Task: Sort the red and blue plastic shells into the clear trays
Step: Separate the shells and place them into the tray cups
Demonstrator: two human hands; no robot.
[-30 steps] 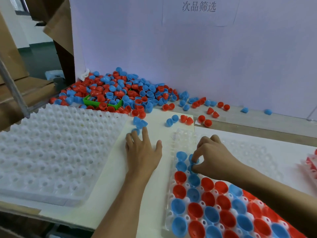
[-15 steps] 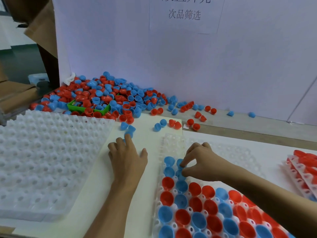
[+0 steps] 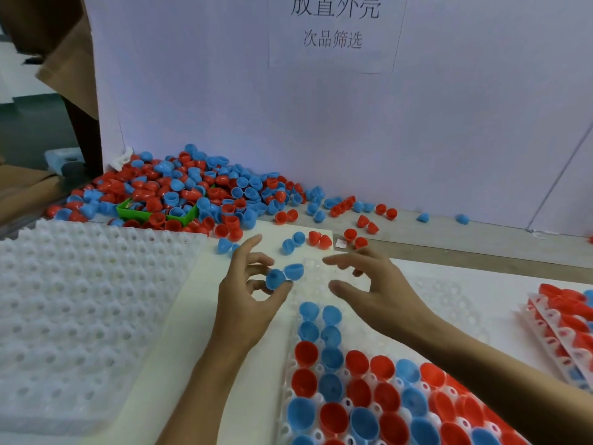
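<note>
A big heap of red and blue shells [image 3: 192, 191] lies against the white back wall. The clear tray [image 3: 316, 271] in front of me holds rows of red and blue shells in its near part; its far cups are bare. My left hand [image 3: 247, 300] hovers at the tray's far left corner and pinches two blue shells [image 3: 284, 276] between thumb and fingers. My right hand [image 3: 375, 284] floats over the tray's far end with fingers spread and nothing in it.
A stack of white cupped trays [image 3: 80, 303] fills the left. A green bin [image 3: 154, 213] sits buried in the heap. Loose shells [image 3: 319, 240] lie scattered beyond the tray. Filled trays [image 3: 564, 329] stand at the right edge. A paper sign hangs on the wall.
My left hand lifted off the table and now holds two blue shells. My right hand let go of the shell it was seating and opened over the tray. The view tilted up.
</note>
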